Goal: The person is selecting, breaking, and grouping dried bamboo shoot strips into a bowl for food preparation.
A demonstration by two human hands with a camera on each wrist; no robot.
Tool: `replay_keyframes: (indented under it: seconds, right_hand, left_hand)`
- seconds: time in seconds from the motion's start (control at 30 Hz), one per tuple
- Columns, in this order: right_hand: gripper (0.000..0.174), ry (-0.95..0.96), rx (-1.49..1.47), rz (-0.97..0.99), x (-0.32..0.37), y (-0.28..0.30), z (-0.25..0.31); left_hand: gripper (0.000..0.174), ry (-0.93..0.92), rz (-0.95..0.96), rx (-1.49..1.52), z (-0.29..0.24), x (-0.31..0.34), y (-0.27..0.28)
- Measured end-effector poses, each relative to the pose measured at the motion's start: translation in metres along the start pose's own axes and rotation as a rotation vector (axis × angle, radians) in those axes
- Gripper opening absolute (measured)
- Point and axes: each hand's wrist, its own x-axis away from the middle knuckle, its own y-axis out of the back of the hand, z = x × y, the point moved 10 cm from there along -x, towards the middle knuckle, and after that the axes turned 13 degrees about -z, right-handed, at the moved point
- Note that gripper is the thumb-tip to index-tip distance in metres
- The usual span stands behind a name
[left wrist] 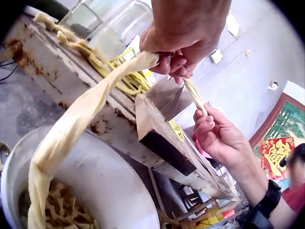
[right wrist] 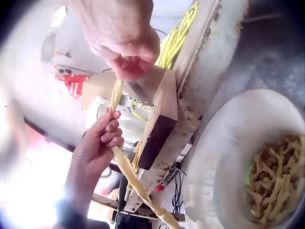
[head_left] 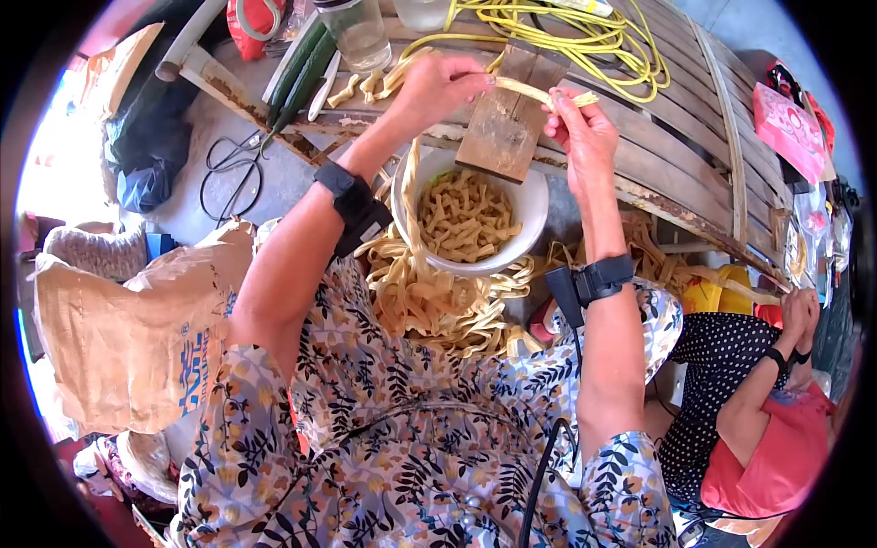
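Between my two hands a pale yellow, twisted strip [head_left: 523, 89], which looks like tofu skin, is stretched above the bench. My left hand [head_left: 443, 82] pinches it, and its long tail [left wrist: 86, 105] hangs down to the white bucket [head_left: 539, 205]. The right hand [head_left: 585, 128] pinches the strip close to its short end, fingers curled. Beneath the strip, a wooden board [head_left: 498, 142] juts past the bench edge over the bucket. Many short knotted pieces [head_left: 466, 215] lie inside the bucket. Loose strips [head_left: 411, 306] are heaped around its near side, by my lap.
On the slatted bench [head_left: 676, 173] are a coiled yellow cord [head_left: 630, 55], a glass jar [head_left: 358, 36], cucumbers [head_left: 301, 73] and a few knotted pieces. A brown paper sack [head_left: 137, 338] stands at left. At right sits another person [head_left: 767, 438].
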Motion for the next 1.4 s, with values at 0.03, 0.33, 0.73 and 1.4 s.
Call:
replay_keyframes:
  seconds: [0.03, 0.33, 0.73, 1.4]
  right_hand:
    - [0.015, 0.003, -0.003, -0.015, -0.003, 0.0, 0.0]
    - [0.016, -0.006, 0.006, -0.071, -0.014, 0.004, 0.0]
    - [0.012, 0.051, 0.201, -0.196, -0.016, 0.028, -0.015]
    - [0.02, 0.537, 1.026, 0.2, 0.076, 0.005, 0.018]
  left_hand:
    - [0.017, 0.0, -0.014, -0.022, 0.003, -0.001, -0.001]
    - [0.017, 0.033, -0.015, 0.021, 0.005, -0.009, -0.008]
    - [0.016, 0.006, -0.148, -0.132, 0.027, -0.004, -0.007]
    - [0.016, -0.36, 0.395, -0.352, -0.054, 0.119, -0.07]
